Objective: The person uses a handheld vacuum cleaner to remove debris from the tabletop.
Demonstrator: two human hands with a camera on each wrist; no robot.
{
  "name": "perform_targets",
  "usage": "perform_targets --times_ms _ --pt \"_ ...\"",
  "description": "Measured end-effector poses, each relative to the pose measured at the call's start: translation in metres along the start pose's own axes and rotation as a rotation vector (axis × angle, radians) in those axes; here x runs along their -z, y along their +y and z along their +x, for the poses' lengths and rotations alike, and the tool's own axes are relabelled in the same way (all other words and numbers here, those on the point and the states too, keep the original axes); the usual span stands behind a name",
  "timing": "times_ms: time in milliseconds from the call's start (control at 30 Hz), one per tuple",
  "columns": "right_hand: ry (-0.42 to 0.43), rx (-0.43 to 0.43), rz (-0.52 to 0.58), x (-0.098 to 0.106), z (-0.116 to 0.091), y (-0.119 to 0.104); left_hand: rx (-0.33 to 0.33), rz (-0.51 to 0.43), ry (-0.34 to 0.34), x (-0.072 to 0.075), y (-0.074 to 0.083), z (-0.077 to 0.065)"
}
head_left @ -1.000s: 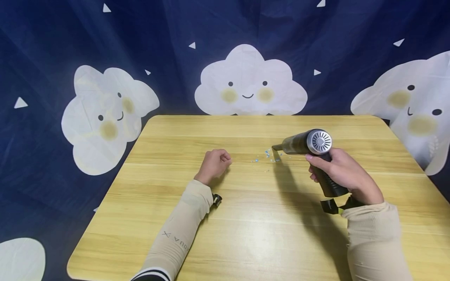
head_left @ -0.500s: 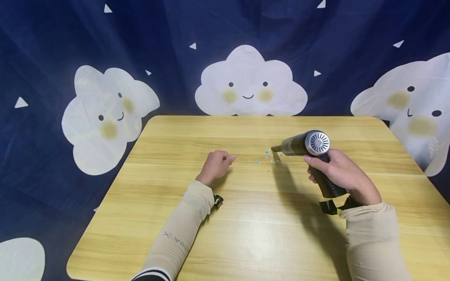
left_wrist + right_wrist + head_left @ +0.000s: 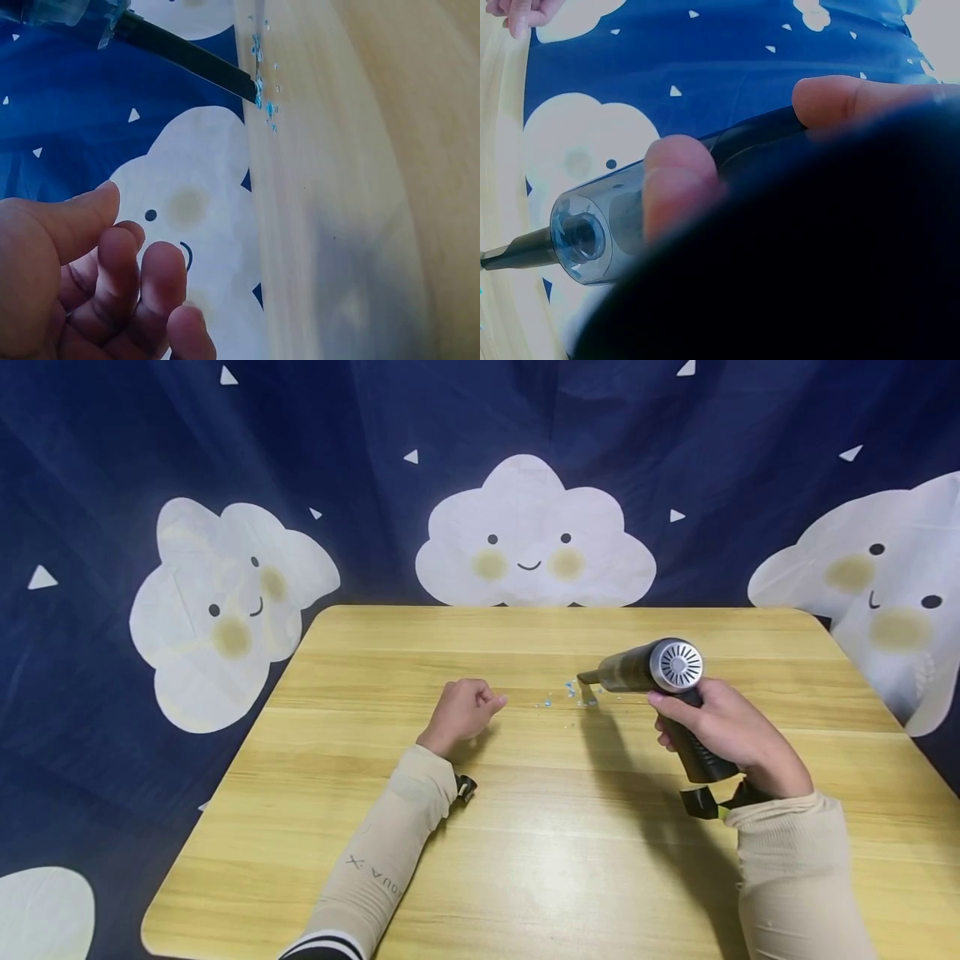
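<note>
Dark blue cloth (image 3: pixel 360 427), printed with white clouds (image 3: pixel 525 510) and small white triangles (image 3: pixel 410 457), forms the background; before it we find a wooden table (image 3: pixel 525 860) with yellow grain and rounded far corners. We locate the handheld vacuum (image 3: pixel 630 670) over the table, between its middle and its right edge, toward the far edge. It is pistol-shaped: we distinguish a black handle (image 3: pixel 708 762) slanting toward the near right corner, a round silver vent (image 3: pixel 680 665) with radiating dark slots, and a barrel (image 3: pixel 604 225) that the right wrist view shows to be see-through at the front. From the barrel a narrow dark nozzle (image 3: pixel 591 677) slopes down toward the left edge, its tip at a scatter of small blue bits (image 3: pixel 571 692), which lie about midway between the left and right edges; we cannot tell whether the tip presses on the wood.

We see the right hand (image 3: pixel 738 727) gripping the handle, its thumb laid across just below the vent. The left hand (image 3: pixel 461 710) lies between the left edge and the blue bits, well apart from the handheld vacuum; its fingers are loosely curled, its thumb fairly straight, its grasp unoccupied. We cannot tell whether it touches the table. Beige sleeves (image 3: pixel 390 827) cover both forearms, a black device (image 3: pixel 465 788) beside each wrist
</note>
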State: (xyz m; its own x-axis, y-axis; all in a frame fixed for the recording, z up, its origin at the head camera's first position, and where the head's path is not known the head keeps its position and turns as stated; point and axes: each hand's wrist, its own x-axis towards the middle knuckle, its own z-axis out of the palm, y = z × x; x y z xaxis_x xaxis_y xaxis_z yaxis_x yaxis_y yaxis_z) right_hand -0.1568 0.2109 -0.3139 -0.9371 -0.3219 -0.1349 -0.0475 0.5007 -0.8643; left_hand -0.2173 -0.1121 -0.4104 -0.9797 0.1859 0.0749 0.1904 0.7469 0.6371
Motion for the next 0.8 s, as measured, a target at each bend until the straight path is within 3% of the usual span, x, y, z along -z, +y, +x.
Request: perform_targets --times_ms 800 --pt "-0.001 0.003 -0.046 -0.0031 0.0004 -0.0013 -0.049 0.016 0.008 -0.0008 -0.0012 -0.0006"
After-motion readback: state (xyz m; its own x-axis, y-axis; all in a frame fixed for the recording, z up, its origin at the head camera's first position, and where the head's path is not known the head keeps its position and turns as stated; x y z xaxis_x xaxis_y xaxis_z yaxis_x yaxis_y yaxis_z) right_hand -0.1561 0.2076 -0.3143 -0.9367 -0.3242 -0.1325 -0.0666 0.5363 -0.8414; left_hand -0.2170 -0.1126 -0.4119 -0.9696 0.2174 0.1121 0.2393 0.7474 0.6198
